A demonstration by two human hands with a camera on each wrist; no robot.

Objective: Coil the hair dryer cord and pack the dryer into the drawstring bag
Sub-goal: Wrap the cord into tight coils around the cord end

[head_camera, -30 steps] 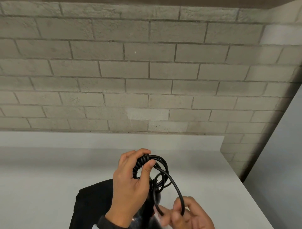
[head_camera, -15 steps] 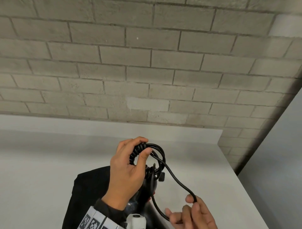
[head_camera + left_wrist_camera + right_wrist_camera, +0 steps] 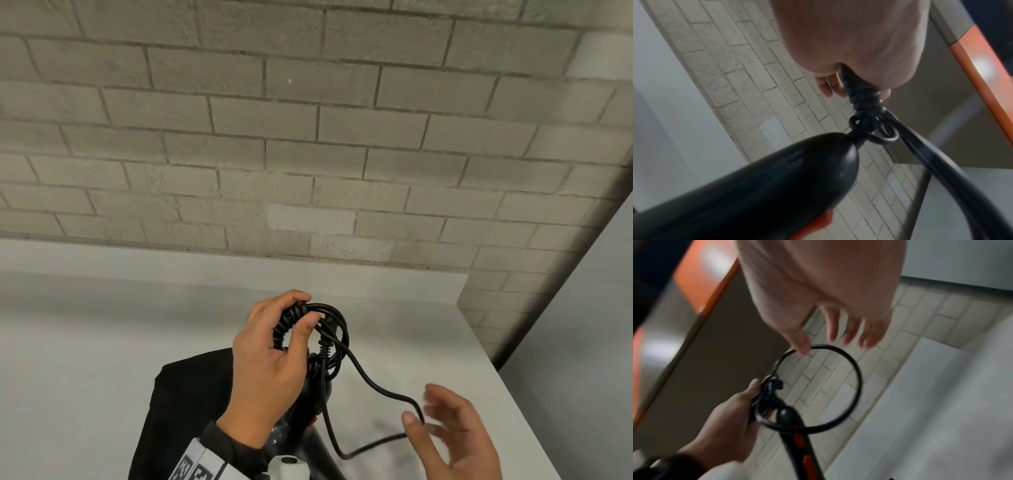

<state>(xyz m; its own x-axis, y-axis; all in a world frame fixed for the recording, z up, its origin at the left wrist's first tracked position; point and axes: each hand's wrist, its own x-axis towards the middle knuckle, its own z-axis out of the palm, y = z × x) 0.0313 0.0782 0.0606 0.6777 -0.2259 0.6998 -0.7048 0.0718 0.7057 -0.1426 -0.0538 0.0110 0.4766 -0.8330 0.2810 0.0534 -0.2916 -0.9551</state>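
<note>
- Head view, nearest: the right hand (image 3: 452, 435) sits low at the right over the table (image 3: 85, 342), fingers spread and blurred, thumb (image 3: 411, 423) out. A bend of the cord (image 3: 373, 383) lies against the thumb tip; no finger curls round it.
- Right wrist view shows the same hand (image 3: 818, 288) with fingers fanned apart, the thumb tip touching the top of a wide loop of cord (image 3: 857, 378).
- From that bend the cord sags in a loose slack curve just above the table, then climbs to the coil.
- Left hand (image 3: 270, 363) is raised over the middle of the table, thumb and fingers curled round the bundled coil (image 3: 291, 322), with several loops sticking out to its right.
- Left wrist view: the hand (image 3: 859, 45) grips the wrapped turns of cord (image 3: 865, 100), and the dryer (image 3: 756, 186) hangs below them, black with an orange switch.
- Under the left hand, the dryer's black handle (image 3: 317, 394) points down, held above the table.
- Bag (image 3: 191, 404), black, lies flat on the table beneath and left of the left wrist.
- Behind the table stands a grey block wall (image 3: 308, 137).
</note>
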